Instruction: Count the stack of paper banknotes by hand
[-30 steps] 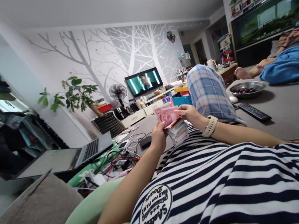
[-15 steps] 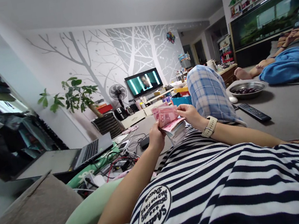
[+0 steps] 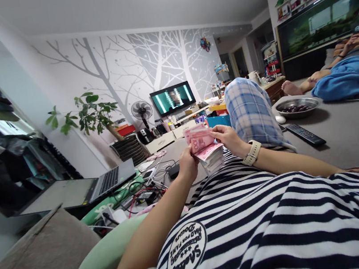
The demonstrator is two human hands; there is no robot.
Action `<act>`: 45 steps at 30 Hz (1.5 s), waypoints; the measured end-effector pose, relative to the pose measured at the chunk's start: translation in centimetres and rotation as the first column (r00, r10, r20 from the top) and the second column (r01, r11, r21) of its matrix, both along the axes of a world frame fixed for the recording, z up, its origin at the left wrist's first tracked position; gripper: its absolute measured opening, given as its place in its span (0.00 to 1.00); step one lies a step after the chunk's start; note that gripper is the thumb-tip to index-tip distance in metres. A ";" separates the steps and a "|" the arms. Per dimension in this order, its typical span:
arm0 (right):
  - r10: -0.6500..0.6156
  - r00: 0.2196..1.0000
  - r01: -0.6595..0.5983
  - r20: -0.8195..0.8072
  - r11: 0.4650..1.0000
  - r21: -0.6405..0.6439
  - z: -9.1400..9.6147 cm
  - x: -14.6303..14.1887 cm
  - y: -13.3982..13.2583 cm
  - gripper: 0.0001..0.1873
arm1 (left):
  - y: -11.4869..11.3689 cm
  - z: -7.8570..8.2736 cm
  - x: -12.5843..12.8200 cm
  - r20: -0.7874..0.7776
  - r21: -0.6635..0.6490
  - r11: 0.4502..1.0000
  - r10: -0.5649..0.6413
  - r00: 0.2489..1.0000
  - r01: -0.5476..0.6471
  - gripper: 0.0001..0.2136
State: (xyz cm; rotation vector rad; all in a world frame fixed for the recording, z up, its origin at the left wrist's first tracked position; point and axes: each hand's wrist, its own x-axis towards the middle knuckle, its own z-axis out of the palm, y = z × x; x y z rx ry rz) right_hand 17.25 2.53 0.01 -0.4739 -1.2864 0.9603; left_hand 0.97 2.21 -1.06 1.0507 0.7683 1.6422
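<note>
Near centre, over your striped shirt [image 3: 262,216] — banknotes [image 3: 202,140], your left hand [image 3: 188,165] pinching them from eight o'clock, your right hand [image 3: 230,139] from three, each grip closed; remote control [image 3: 306,134] lies farther out — three o'clock.

Your striped shirt [image 3: 280,223] carries a round badge [image 3: 186,251] reading "MAD FOR FAME", "Down" and seemingly "Shelter"; your pink banknotes [image 3: 200,140] show "100".

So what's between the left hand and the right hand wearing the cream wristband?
Pink paper banknotes, held by the left hand and right hand, above a pink-topped paper stack; the head view shows this.
</note>
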 end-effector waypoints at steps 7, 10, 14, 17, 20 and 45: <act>0.015 0.999 -0.015 -0.040 1.000 -0.016 -0.2 -0.1 0.0 0.21 | 0.1 -0.1 -0.1 -0.015 0.011 1.000 -0.006 1.000 0.006 0.03; 0.014 0.999 -0.015 -0.042 1.000 -0.026 -0.2 -0.1 -0.1 0.21 | 0.1 -0.1 -0.1 -0.025 0.003 1.000 0.005 1.000 -0.005 0.03; 0.008 0.999 -0.009 -0.040 1.000 -0.023 -0.2 -0.1 0.0 0.20 | 0.1 -0.1 -0.1 -0.021 0.013 1.000 0.018 1.000 -0.017 0.04; 0.005 0.999 -0.005 -0.033 1.000 -0.025 -0.2 -0.1 0.1 0.20 | 0.1 0.0 0.0 -0.012 0.014 1.000 0.013 1.000 -0.013 0.04; 0.012 0.999 -0.013 -0.044 1.000 -0.026 -0.2 -0.1 0.0 0.21 | 0.0 0.1 0.0 0.006 0.003 1.000 0.022 1.000 -0.022 0.04; 0.049 0.999 -0.049 -0.001 0.999 0.006 0.2 0.0 -0.2 0.25 | -0.8 0.6 0.4 0.049 0.015 1.000 0.013 0.999 -0.014 0.05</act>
